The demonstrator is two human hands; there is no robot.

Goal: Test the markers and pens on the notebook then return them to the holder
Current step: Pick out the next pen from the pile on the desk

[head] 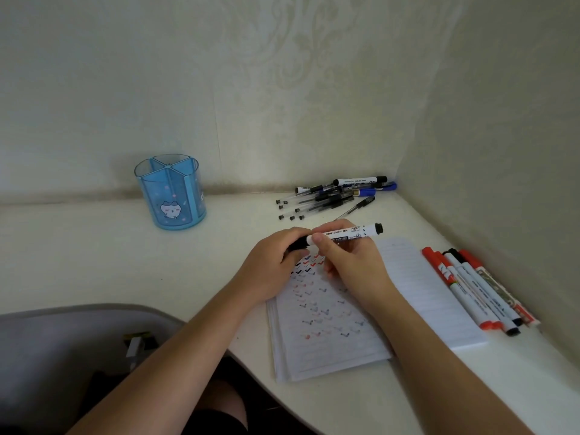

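Both hands hold one white marker with black ends (351, 232) level above the open notebook (433, 296). My left hand (273, 265) is closed around its black cap end. My right hand (348, 262) pinches the white barrel right beside the cap. The notebook's left page carries rows of red and black check marks. The blue see-through holder (171, 191), split into compartments, stands empty at the back left of the desk. A pile of black and blue pens (332, 196) lies at the back by the wall corner. Several red and black markers (470, 290) lie right of the notebook.
The white desk (110, 252) meets walls at the back and on the right. Its front edge curves inward near my body. A grey chair seat (62, 350) shows at the lower left, below the desk edge.
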